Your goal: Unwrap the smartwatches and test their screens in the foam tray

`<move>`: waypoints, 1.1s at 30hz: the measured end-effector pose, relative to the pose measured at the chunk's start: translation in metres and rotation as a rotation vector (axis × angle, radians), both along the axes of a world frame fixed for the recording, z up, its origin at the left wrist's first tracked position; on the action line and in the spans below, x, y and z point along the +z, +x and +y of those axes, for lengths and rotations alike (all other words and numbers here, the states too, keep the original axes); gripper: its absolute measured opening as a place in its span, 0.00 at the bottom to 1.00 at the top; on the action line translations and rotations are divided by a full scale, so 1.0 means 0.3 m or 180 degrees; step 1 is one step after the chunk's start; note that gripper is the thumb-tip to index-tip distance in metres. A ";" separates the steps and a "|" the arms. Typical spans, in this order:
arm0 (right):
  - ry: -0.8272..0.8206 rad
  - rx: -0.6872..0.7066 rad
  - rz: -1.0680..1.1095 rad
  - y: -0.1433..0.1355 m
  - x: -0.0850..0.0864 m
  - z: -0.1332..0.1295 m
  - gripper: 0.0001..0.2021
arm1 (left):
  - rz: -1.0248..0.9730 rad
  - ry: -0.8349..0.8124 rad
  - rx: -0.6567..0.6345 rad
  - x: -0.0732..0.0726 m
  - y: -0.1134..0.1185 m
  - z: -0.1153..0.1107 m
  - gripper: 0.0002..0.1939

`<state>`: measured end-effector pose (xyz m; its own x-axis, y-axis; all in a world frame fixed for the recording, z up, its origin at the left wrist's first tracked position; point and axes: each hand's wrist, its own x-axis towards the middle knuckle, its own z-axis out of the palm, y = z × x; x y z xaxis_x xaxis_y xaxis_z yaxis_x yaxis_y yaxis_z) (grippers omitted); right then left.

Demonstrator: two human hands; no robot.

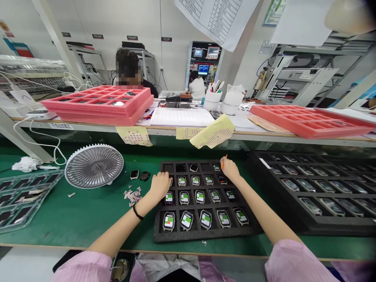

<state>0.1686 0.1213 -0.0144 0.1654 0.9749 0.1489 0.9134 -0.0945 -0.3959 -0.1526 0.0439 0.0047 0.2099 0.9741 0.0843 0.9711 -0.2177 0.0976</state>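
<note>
A black foam tray (202,235) on the green bench holds several square smartwatches (200,196) in its cells, most with screens lit green and white. My left hand (160,187) reaches over the tray's left column, fingers curled down around a smartwatch, of which only a bit of edge shows at the fingertips. At the tray's far right corner, my right hand (230,168) is closed on a thin orange pen-like stick (223,161). Its tip is beside a lit watch (216,167) in the back row; I cannot tell whether they touch.
A round fan (94,166) stands left of two loose watch parts (134,174) and small paper scraps (132,195). Clear plastic trays (29,192) lie far left. Another black tray (293,227) with watches is on the right. Pink foam trays (96,117) sit on the shelf.
</note>
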 end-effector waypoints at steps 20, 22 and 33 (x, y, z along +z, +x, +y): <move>-0.0783 0.0306 0.1641 0.023 -0.070 0.098 0.15 | -0.1529 -0.1615 -0.0723 0.026 -0.091 0.106 0.25; -0.0791 0.0274 0.1861 0.025 -0.067 0.101 0.15 | -0.1813 -0.1733 -0.0805 0.013 -0.102 0.117 0.27; -0.0405 0.0824 0.3690 -0.123 0.044 -0.066 0.13 | -0.3970 -0.1800 -0.0662 -0.004 -0.105 0.059 0.34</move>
<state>0.1318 0.1016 -0.0013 -0.0661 0.9960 -0.0596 0.0158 -0.0586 -0.9982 -0.1842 0.0618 0.0036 0.4327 0.8988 -0.0701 0.1323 0.0136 0.9911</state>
